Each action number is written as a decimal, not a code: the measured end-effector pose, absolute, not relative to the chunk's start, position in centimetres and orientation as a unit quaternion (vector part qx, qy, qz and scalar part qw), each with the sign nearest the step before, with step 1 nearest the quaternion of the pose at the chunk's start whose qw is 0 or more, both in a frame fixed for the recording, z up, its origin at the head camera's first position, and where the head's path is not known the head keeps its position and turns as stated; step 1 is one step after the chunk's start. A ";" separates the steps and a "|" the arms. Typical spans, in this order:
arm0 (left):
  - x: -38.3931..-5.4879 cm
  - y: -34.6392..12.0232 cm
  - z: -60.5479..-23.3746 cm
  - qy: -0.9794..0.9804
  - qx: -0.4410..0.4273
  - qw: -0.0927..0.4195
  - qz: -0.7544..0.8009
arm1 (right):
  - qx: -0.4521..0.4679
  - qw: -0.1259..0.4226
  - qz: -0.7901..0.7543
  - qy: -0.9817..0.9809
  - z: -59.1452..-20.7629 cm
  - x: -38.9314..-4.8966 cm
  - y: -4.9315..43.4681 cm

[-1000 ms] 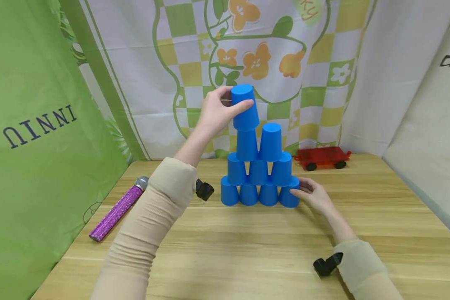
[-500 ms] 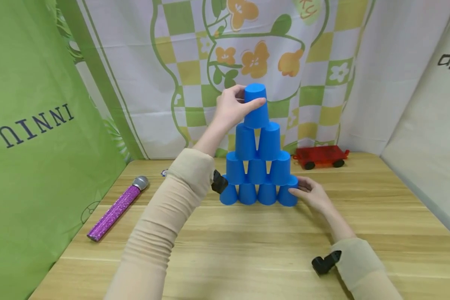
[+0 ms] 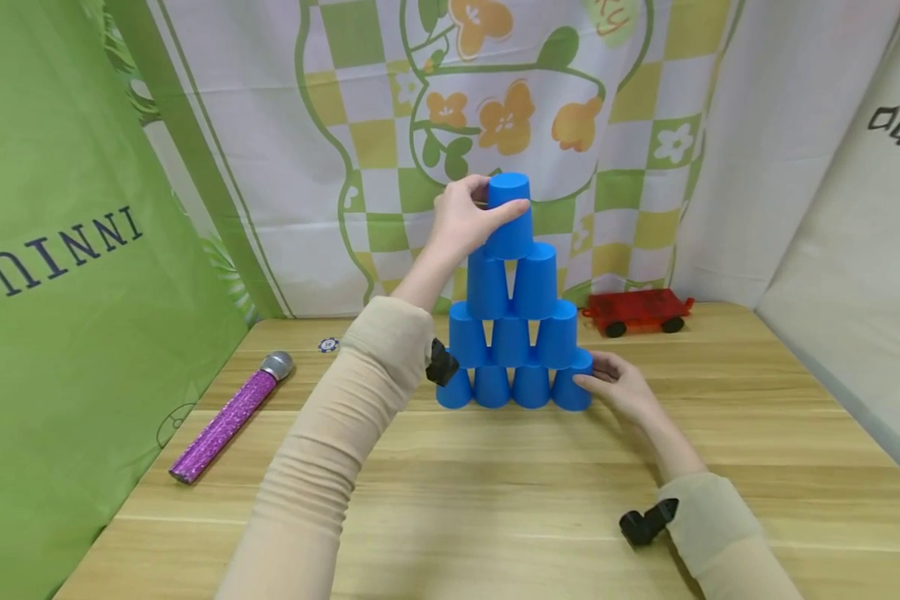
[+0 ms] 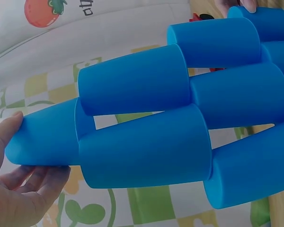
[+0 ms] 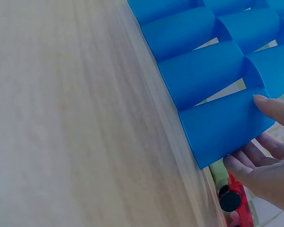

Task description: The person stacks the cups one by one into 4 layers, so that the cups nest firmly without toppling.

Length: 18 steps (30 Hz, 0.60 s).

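Upside-down blue cups form a pyramid on the wooden table: several at the bottom, then three, then two (image 3: 534,283), with a single top cup (image 3: 512,237). My left hand (image 3: 467,218) holds that top cup from the left, thumb across its front and fingers behind. In the left wrist view the top cup's (image 4: 49,137) rim meets the bases of the two cups under it. Low on the right, my right hand (image 3: 624,387) grips the end cup (image 3: 570,393) of the bottom row. The right wrist view has thumb and fingers on either side of this cup (image 5: 227,123).
A purple glittery microphone (image 3: 228,421) lies at the table's left. Near it is a small round chip (image 3: 328,344), towards the back. Behind the pyramid's right side stands a red toy wagon (image 3: 637,312) with black wheels. A patterned curtain (image 3: 270,167) hangs behind the table.
My left hand has moved right with the top cup, from above the left cup of the pair to over the middle, then slightly down. My right hand has kept its place on the bottom cup.
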<state>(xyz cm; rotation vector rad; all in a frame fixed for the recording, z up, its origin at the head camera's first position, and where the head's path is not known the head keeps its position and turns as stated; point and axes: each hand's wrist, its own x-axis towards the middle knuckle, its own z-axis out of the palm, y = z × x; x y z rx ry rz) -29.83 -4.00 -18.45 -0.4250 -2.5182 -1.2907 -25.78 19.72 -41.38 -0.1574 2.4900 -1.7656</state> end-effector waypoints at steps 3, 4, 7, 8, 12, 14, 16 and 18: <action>-29.9 -4.0 -18.5 -0.874 -0.146 0.140 -0.442 | -0.052 0.043 -0.578 0.813 -41.3 -25.7 19.7; -29.9 -3.9 -18.6 -0.874 -0.146 0.140 -0.442 | -0.051 0.043 -0.578 0.813 -41.3 -25.7 19.7; -29.9 -3.9 -18.7 -0.872 -0.147 0.138 -0.446 | -0.048 0.045 -0.579 0.813 -41.3 -25.7 19.8; -29.9 -3.9 -18.8 -0.871 -0.148 0.135 -0.450 | -0.048 0.045 -0.579 0.813 -41.3 -25.7 19.8; -29.9 -4.3 -19.2 -0.860 -0.143 0.129 -0.472 | -0.047 0.046 -0.575 0.816 -41.4 -25.7 19.8; -29.8 -4.8 -19.3 -0.852 -0.139 0.132 -0.488 | -0.047 0.044 -0.573 0.817 -41.4 -25.7 19.8; -29.7 -5.4 -19.5 -0.840 -0.136 0.144 -0.506 | -0.048 0.042 -0.573 0.817 -41.4 -25.8 19.8; -29.5 -6.3 -19.8 -0.826 -0.134 0.161 -0.523 | -0.049 0.041 -0.574 0.817 -41.4 -25.8 19.6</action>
